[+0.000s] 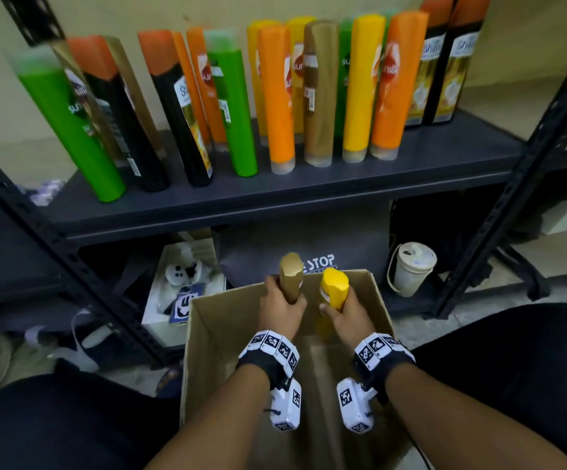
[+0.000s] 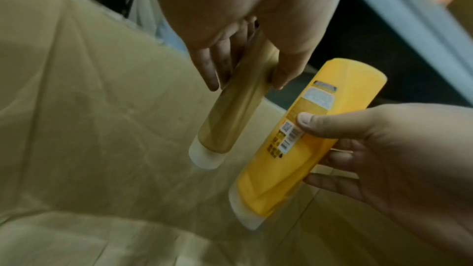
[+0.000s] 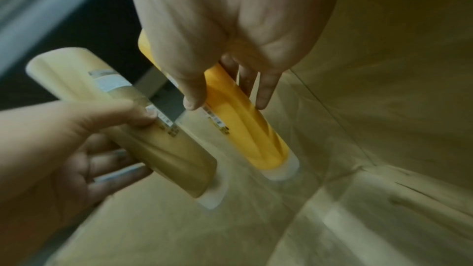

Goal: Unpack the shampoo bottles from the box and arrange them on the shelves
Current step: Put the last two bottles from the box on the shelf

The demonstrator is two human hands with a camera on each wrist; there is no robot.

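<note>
The gold bottle (image 1: 290, 278) is hidden in its lower half by the left hand (image 1: 280, 312) in the head view; only its flat upper end sticks out above the fingers. In the left wrist view the palm covers the upper end instead, and the pale cap (image 2: 204, 157) shows below the fingers (image 2: 207, 72), pointing down into the box (image 1: 214, 334). This view is blurred and the print on the bottle cannot be read. The fingers lie on one side of the gold bottle and the thumb (image 2: 284, 74) on the other, curled around its middle in a firm grasp. The bottle hangs free above the box floor.

To the right, the yellow bottle (image 1: 334, 288) is in the right hand (image 1: 348, 317). The head view shows only its upper end above the thumb; the rest is behind the hand and the box wall. In the right wrist view the thumb (image 3: 193, 92) presses the label side and the fingers (image 3: 266, 90) wrap the far side, so this hand also grasps its bottle at the middle. Its pale cap (image 3: 281, 171) points down, very near the box floor; I cannot tell if it touches. The two bottles are just beside each other, apart.

Above the hands, the shelf (image 1: 309, 188) carries a row of bottles (image 1: 275, 96), some cut off at the top edge.
</note>
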